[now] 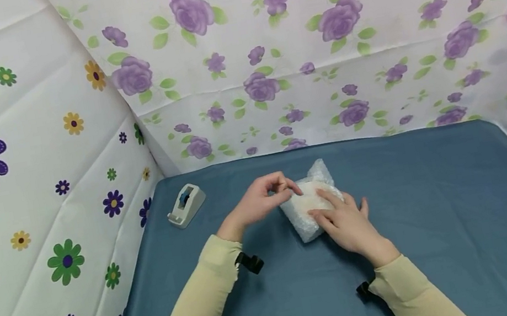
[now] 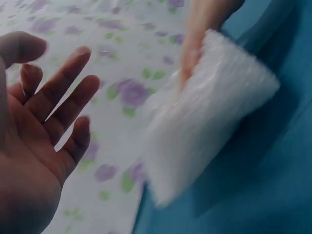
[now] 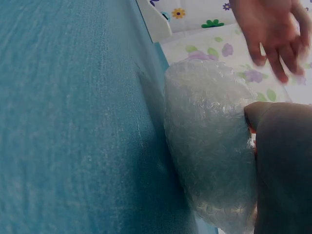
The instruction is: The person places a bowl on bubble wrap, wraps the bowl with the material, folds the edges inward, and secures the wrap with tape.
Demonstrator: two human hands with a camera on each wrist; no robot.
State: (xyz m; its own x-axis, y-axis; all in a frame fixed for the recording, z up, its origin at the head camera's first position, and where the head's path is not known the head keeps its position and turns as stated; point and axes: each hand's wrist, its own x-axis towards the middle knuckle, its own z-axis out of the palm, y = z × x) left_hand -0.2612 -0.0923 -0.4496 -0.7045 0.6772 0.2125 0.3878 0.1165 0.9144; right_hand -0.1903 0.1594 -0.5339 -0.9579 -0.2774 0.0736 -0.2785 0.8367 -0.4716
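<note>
A package wrapped in bubble wrap (image 1: 306,223) lies on the blue-covered table, a loose end of wrap sticking up at its far side. My right hand (image 1: 351,222) rests on top of it, thumb and fingers spread and pressing on the upper face. Just above the package's left side hovers my left hand (image 1: 262,198), its fingers loosely bent. The left wrist view shows that left hand (image 2: 34,141) apart from the wrap, with nothing visible in it. What is inside the package (image 3: 209,131) cannot be made out.
A white tape dispenser (image 1: 187,205) with a blue core stands at the table's far left corner. Flowered sheets (image 1: 229,72) hang behind and to the left of the blue tablecloth (image 1: 444,215). Dark wrist cameras (image 1: 250,263) sit under both sleeves.
</note>
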